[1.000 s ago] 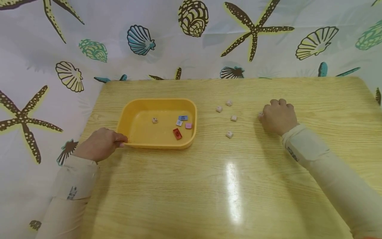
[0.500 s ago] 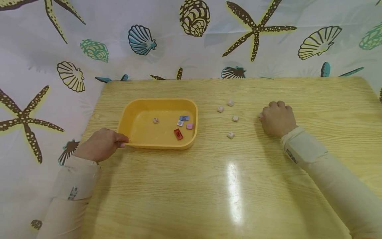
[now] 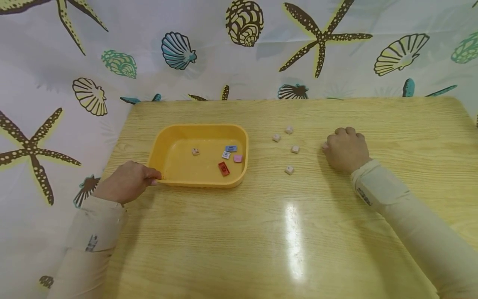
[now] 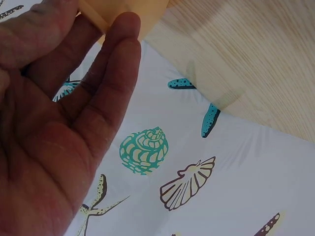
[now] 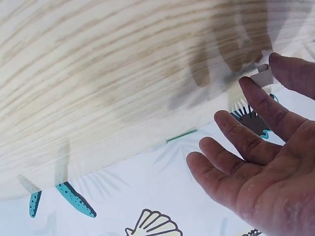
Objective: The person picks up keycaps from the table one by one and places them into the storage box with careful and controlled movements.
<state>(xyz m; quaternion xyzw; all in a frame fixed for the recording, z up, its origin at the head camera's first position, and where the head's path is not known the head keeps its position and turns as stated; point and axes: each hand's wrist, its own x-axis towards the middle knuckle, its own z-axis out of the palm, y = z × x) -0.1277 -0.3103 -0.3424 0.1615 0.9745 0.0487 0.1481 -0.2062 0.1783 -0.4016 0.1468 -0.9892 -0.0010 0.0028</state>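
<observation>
My left hand (image 3: 128, 180) grips the near left corner of a yellow plastic tray (image 3: 198, 183), its thumb and fingers pinching the rim. In the left wrist view, the fingers of that hand (image 4: 64, 113) bend at the tray's edge (image 4: 147, 17). Out to the right, my right hand (image 3: 346, 150) is low over the table. The right wrist view shows its thumb and index finger pinching a small off-white keycap (image 5: 262, 77), with the other fingers loosely bent. From the head view this keycap is mostly hidden by the hand.
Inside the tray lie a blue keycap (image 3: 231, 148), a white one, a pink one, a red keycap (image 3: 224, 169) and a pale piece (image 3: 196, 151). Several pale keycaps (image 3: 295, 149) are scattered between tray and right hand. A shell-printed cloth (image 3: 209, 50) hangs behind the wooden table (image 3: 224, 241).
My right hand has shifted slightly left toward the scattered keycaps, hiding more of the one it pinches. My left hand keeps its grip on the tray.
</observation>
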